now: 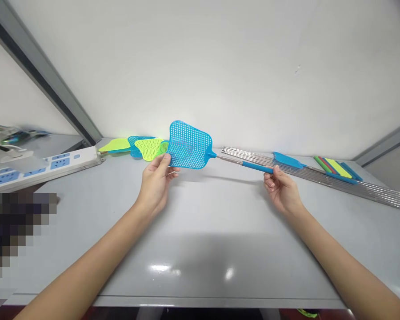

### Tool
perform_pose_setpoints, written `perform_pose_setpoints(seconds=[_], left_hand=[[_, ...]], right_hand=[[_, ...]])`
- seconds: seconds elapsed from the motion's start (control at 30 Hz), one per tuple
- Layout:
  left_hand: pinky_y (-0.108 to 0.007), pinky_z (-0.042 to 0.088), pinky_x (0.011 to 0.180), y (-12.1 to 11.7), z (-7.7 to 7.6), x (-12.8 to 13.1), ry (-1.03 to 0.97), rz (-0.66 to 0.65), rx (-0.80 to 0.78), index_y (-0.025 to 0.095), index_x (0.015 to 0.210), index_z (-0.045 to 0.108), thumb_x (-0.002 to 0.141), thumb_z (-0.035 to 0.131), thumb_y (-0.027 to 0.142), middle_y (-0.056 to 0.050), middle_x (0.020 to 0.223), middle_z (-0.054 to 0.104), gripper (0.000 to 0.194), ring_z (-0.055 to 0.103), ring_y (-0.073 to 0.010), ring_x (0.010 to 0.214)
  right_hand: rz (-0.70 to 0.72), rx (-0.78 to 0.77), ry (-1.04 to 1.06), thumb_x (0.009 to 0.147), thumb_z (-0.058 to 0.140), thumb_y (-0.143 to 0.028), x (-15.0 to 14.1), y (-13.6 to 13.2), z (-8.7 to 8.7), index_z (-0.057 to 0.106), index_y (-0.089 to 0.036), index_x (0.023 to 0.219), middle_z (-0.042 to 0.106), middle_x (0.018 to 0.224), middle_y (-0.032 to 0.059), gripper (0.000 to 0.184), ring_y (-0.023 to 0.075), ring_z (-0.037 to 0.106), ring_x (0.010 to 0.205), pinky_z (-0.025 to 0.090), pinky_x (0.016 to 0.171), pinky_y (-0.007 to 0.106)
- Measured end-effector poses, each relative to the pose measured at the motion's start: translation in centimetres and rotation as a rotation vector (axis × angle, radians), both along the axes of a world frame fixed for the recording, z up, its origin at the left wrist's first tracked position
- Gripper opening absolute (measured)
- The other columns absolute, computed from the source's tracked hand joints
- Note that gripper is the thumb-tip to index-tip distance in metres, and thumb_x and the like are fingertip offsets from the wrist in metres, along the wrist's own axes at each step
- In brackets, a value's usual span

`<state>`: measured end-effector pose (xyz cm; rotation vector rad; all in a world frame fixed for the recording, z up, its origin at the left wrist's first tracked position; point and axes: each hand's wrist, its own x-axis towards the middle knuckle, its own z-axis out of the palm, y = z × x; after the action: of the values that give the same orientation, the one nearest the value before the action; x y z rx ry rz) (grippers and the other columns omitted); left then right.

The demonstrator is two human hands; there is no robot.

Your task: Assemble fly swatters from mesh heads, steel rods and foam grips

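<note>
As I watch from afar, the left hand (156, 186) pinches the blue plastic fly swatter (189, 145) by its mesh head, right hand (282, 191) fingers (270, 181) curled around its handle, level at 12 o'clock above the grey counter (200, 249); green swatters (146, 148) lie at 11 o'clock.

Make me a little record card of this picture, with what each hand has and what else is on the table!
left hand: holds the mesh head of a blue fly swatter
right hand: holds the swatter's blue handle
behind the left hand: green and blue swatter heads
behind the right hand: metal rods
beyond the rods: colored strips
far left: white power strip
surface: gray table
</note>
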<state>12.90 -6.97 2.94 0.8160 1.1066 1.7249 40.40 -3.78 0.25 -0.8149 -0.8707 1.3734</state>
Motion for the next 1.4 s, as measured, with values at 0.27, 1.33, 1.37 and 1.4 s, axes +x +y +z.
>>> perform_pose_setpoints(seconds=[0.27, 1.33, 1.37, 1.4], left_hand=[[-0.019, 0.035, 0.053, 0.51, -0.77, -0.37, 0.029, 0.081, -0.039, 0.017, 0.073, 0.06, 0.063, 0.065, 0.03, 0.002, 0.073, 0.054, 0.017, 0.048, -0.007, 0.06], [-0.022, 0.039, 0.06, 0.67, -0.91, -0.57, -0.052, -0.024, -0.117, 0.016, 0.074, 0.06, 0.061, 0.067, 0.027, 0.0, 0.078, 0.059, 0.019, 0.053, -0.0108, 0.066], [-0.022, 0.039, 0.06, 0.66, -0.9, -0.58, -0.053, -0.033, -0.121, 0.016, 0.075, 0.06, 0.061, 0.066, 0.027, 0.0, 0.078, 0.059, 0.019, 0.053, -0.0107, 0.066], [-0.022, 0.039, 0.06, 0.66, -0.9, -0.58, -0.054, -0.04, -0.127, 0.016, 0.075, 0.06, 0.061, 0.066, 0.027, 0.0, 0.078, 0.059, 0.019, 0.053, -0.0107, 0.066]], right_hand=[[-0.004, 0.02, -0.049, 0.069, 0.06, -0.035, 0.39, 0.33, 0.2, 0.052, -0.015, 0.061, 0.053, 0.056, -0.0003, 0.023, 0.0036, 0.037, 0.04, 0.03, 0.034, 0.015], [0.014, 0.03, -0.062, 0.07, 0.058, -0.037, 0.77, 0.57, 0.48, 0.062, -0.016, 0.075, 0.05, 0.056, -0.0017, 0.022, 0.0035, 0.036, 0.042, 0.032, 0.035, 0.015], [0.011, 0.032, -0.064, 0.07, 0.059, -0.038, 0.78, 0.58, 0.51, 0.062, -0.016, 0.074, 0.05, 0.056, -0.0018, 0.023, 0.0035, 0.036, 0.041, 0.032, 0.035, 0.015], [0.008, 0.034, -0.067, 0.069, 0.059, -0.038, 0.8, 0.59, 0.54, 0.061, -0.016, 0.074, 0.05, 0.055, -0.0018, 0.023, 0.0036, 0.036, 0.041, 0.033, 0.035, 0.016]])
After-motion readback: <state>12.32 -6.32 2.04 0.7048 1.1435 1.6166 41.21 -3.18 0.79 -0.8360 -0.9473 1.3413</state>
